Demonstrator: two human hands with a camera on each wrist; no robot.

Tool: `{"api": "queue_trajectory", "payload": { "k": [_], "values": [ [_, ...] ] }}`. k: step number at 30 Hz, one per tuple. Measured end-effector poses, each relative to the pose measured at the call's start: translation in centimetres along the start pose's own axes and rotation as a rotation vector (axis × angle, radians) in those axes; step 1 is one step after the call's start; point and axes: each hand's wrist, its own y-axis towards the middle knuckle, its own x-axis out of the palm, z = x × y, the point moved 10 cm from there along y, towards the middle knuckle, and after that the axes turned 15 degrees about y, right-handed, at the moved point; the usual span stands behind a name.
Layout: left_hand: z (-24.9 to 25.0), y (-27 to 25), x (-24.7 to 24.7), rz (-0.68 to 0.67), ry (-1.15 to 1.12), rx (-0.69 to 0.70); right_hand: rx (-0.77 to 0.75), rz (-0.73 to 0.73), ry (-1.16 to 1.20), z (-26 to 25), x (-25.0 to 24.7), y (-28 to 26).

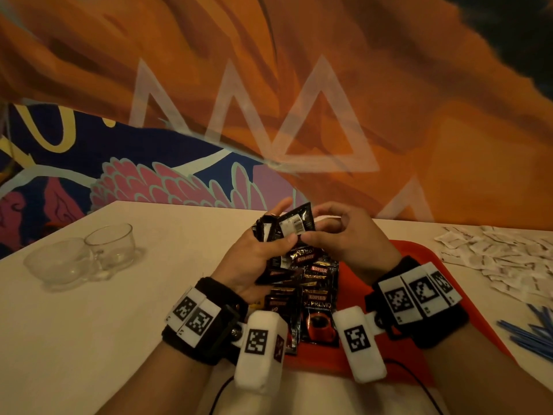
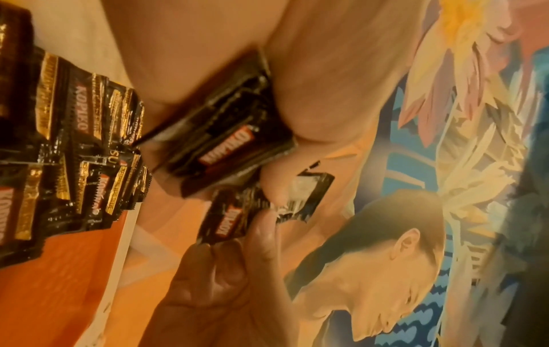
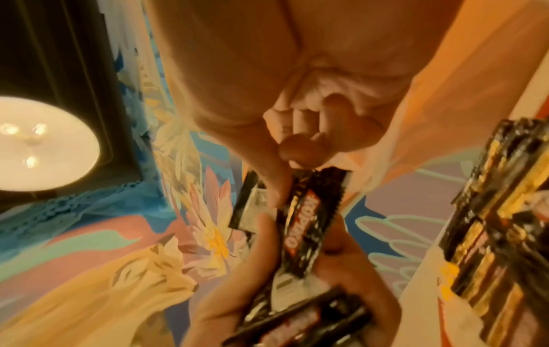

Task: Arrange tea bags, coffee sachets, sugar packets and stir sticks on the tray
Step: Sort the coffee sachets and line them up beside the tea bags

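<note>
Both hands hover over a red tray [image 1: 356, 280]. My left hand [image 1: 260, 250] grips a small stack of black Kopiko coffee sachets [image 1: 266, 232], also seen as the stack [image 2: 226, 131] in the left wrist view. My right hand [image 1: 314, 227] pinches one sachet [image 1: 296, 223] at the top of that stack; the right wrist view shows this sachet [image 3: 306, 223] between thumb and forefinger. A row of overlapping coffee sachets [image 1: 314, 295] lies on the tray below the hands. White packets [image 1: 502, 259] are heaped on the table to the right, with blue stir sticks [image 1: 532, 333] nearer.
Two empty glass cups [image 1: 110, 247] stand on the pale table [image 1: 134, 310] at the left. A painted wall rises right behind the table's far edge. A black cable trails off the near edge between my wrists.
</note>
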Motion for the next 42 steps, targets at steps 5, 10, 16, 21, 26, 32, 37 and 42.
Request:
{"api": "queue_trajectory", "payload": {
  "k": [5, 10, 16, 21, 26, 32, 37, 42],
  "values": [
    [-0.8, -0.2, -0.9, 0.095, -0.191, -0.136, -0.384, 0.126, -0.097, -4.8, -0.9, -1.0],
    [-0.8, -0.2, -0.2, 0.052, -0.139, -0.137, -0.578, -0.082, -0.428, -5.5, 3.0, -2.4],
    [1.0, -0.3, -2.2, 0.212, -0.005, 0.051, -0.448, -0.082, -0.309, -4.2, 2.6, -1.9],
    [0.9, -0.4, -1.6, 0.154, 0.002, 0.045, -0.296, 0.056, -0.186, -3.3, 1.5, -0.8],
    [0.4, -0.2, -3.0, 0.25, -0.028, -0.068, -0.197, -0.007, -0.234, -2.6, 2.1, -1.4],
    [0.2, -0.2, -2.8, 0.245, 0.1, -0.099, -0.045, 0.015, -0.295, -1.7, 0.4, -2.4],
    [-0.4, -0.2, -3.8, 0.19, -0.158, -0.165, 0.241, 0.041, -0.411, 1.9, -2.2, -4.1],
    [-0.3, -0.4, -3.6, 0.162, -0.242, -0.163, 0.414, 0.01, -0.524, 4.7, -2.8, -5.8]
  ]
}}
